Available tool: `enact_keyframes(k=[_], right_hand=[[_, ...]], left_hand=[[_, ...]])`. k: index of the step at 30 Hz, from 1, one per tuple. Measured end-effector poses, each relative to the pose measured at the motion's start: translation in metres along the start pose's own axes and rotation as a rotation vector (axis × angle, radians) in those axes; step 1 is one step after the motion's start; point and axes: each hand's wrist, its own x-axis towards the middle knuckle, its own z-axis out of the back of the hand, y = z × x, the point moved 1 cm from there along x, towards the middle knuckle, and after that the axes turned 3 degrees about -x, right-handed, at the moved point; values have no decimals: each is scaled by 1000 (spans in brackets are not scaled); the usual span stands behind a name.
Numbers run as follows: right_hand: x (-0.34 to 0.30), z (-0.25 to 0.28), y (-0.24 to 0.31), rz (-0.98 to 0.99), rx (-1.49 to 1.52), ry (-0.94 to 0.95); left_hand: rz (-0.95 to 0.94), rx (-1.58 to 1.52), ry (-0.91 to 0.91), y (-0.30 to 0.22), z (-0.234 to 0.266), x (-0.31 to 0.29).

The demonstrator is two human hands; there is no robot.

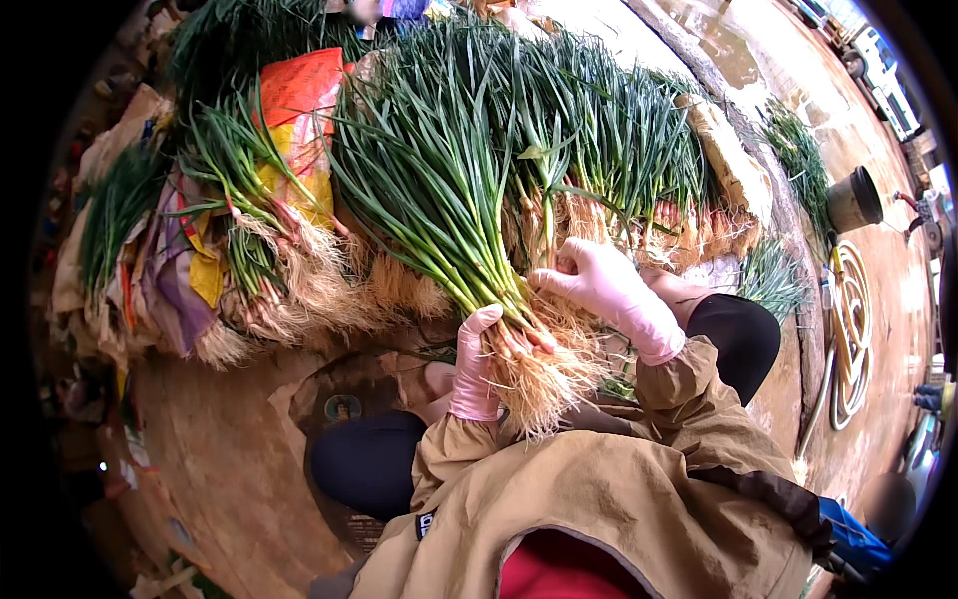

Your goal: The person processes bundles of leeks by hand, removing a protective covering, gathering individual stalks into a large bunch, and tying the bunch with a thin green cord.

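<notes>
Pink gloves cover both hands. My left hand (475, 364) is wrapped round the lower stems of a thick bunch of green garlic (467, 240), just above its reddish bulbs. The long dark leaves fan away to the upper left, and pale stringy roots (544, 384) hang toward my lap. Close to the bunch's right side, my right hand (604, 295) is closed with thumb and forefinger pinched together. A single green garlic stalk (548, 225) with a yellowish leaf runs down to these fingers, which partly hide its lower end.
Tight rows of green garlic (639, 150) stand behind my hands. Smaller bundles (289, 235) lie left, against red and yellow sacks (301, 90). A black bucket (855, 200) and a coiled hose (850, 329) are on the right. My knees flank the work.
</notes>
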Motion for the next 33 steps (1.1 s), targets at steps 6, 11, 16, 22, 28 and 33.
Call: enact_keyframes(k=[6, 11, 16, 22, 28, 33], right_hand=[[40, -55, -39, -187, 1303, 267], [24, -45, 6, -298, 968, 89], [40, -83, -18, 41, 579, -421], [26, -98, -68, -88, 81, -198], [-37, -113, -99, 29, 67, 84], [-5, -41, -10, -12, 819, 283]], left_hand=[[16, 37, -149, 14, -12, 8], [94, 130, -130, 3, -9, -2], [-15, 150, -181, 8, -26, -4], [-25, 35, -145, 4, -24, -6], [46, 58, -92, 4, -8, -5], [-49, 144, -209, 4, -25, -9]])
